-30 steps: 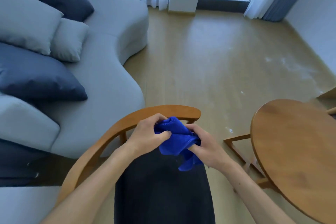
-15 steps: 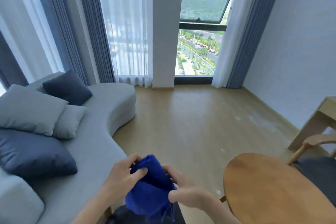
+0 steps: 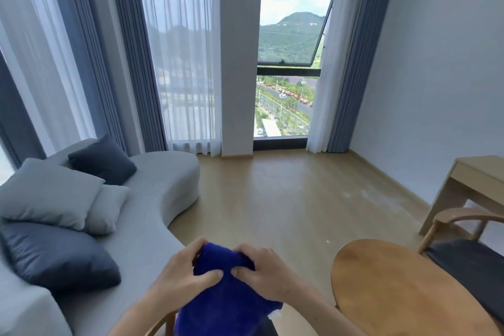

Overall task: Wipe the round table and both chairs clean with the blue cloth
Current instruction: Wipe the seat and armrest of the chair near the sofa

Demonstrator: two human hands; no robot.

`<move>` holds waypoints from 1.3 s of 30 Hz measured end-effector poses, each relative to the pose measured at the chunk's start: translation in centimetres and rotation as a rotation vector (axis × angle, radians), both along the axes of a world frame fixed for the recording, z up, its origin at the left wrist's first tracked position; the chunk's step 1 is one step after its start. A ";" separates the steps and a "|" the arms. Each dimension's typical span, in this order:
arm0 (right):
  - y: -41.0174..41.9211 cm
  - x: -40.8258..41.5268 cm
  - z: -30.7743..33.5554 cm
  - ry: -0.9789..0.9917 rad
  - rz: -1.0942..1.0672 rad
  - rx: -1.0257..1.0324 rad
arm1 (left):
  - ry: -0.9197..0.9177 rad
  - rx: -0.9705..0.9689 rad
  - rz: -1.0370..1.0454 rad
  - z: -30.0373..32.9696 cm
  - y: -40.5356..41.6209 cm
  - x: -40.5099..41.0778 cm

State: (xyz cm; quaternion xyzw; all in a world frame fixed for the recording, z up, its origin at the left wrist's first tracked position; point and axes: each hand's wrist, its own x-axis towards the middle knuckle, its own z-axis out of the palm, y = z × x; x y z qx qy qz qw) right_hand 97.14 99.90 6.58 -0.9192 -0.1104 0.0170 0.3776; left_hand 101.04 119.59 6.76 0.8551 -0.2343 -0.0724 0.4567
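Note:
The blue cloth (image 3: 226, 292) hangs in front of me at the bottom centre, gripped at its top edge by both hands. My left hand (image 3: 185, 273) pinches its left side and my right hand (image 3: 264, 273) pinches its right side, thumbs almost touching. The round wooden table (image 3: 403, 286) stands at the lower right, apart from my hands. Behind it is a wooden chair (image 3: 463, 229) with a dark seat cushion. Of the near chair only a sliver of wooden rail (image 3: 161, 322) shows under my left forearm.
A grey curved sofa (image 3: 152, 199) with grey and navy cushions fills the left side. A light wooden desk (image 3: 474, 180) stands against the right wall. Bare wooden floor (image 3: 286, 199) stretches toward the window and curtains.
My view has tilted upward from the near chair to the window and room. Both hands have kept hold of the cloth and spread it out from a bunch.

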 end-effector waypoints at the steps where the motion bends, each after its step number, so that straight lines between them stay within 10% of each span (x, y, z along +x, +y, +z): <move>1: 0.2 -0.1 0.3 0.007 0.014 0.006 | -0.035 0.022 -0.019 0.2 0.1 -0.3; 9: -4.0 -1.6 -1.1 0.170 0.041 -0.220 | -0.090 0.042 -0.041 1.0 0.2 -0.5; 39: -3.2 0.2 2.0 -0.054 -0.140 0.330 | -0.213 0.241 -0.080 4.1 1.5 0.7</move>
